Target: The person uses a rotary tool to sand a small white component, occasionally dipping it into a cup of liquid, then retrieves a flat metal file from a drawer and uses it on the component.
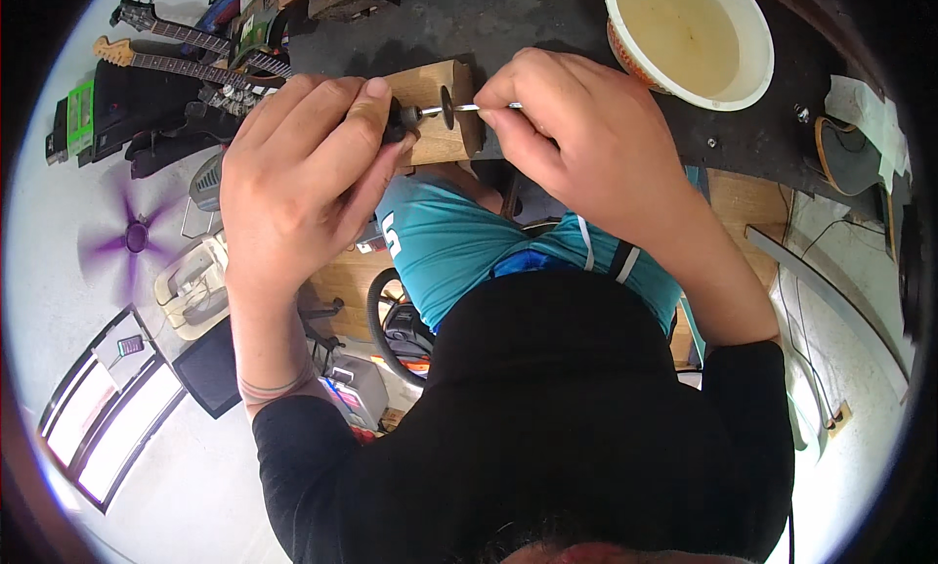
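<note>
My left hand (303,173) is closed on a dark rotary tool (401,121), which has a short shaft carrying a thin dark disc (447,108) pointing right. My right hand (576,139) pinches a thin silver metal rod (469,108), its left end at or very near the disc; whether they touch I cannot tell. Both hands are over a pale wooden block (425,149) at the front edge of a dark bench (508,31). The tool's body is mostly hidden by my left fingers.
A white-rimmed bowl (689,41) of cloudy liquid stands at the back right. Two guitars (195,61) lie at the upper left, above a purple fan (137,237). My legs in teal shorts (449,256) are below the bench. Cables (811,339) run down at the right.
</note>
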{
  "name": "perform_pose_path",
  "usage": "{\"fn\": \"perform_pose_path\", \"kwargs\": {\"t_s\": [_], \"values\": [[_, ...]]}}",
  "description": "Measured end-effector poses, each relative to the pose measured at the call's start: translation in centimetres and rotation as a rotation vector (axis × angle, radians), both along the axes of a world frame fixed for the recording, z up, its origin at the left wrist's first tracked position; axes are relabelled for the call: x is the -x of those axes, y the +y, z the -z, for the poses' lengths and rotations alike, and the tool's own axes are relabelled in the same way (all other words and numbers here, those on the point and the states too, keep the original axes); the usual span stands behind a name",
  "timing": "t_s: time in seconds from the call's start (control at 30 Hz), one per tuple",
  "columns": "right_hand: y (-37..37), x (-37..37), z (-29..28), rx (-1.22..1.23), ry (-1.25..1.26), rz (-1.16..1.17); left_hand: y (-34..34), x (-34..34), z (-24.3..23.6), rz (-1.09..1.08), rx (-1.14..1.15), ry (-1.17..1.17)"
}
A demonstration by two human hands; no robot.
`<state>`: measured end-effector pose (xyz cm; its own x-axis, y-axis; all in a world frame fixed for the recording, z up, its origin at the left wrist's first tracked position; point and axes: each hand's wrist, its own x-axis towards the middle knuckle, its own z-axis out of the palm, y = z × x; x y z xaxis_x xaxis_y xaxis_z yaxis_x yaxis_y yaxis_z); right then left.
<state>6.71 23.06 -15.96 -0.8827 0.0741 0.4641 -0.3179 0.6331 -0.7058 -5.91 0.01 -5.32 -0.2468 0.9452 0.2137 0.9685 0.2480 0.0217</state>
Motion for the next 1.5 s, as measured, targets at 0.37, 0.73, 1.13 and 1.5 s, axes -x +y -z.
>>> {"fn": "perform_pose_path", "kwargs": {"t_s": [0.37, 0.73, 1.13, 1.5], "values": [[-0.18, 0.37, 0.05, 0.013, 0.023, -0.031, 0.03, -0.03, -0.26, -0.005, 0.016, -0.008], [0.18, -0.13, 0.16, -0.016, -0.009, -0.003, -0.17, -0.15, -0.13, -0.031, 0.018, -0.01], [0.18, -0.18, 0.26, 0.033, 0.025, 0.001, -0.3, -0.08, -0.29, -0.015, 0.027, -0.052], [-0.06, -0.01, 0.23, 0.001, 0.01, 0.0, -0.24, -0.19, -0.33, -0.021, 0.028, -0.054]]}}
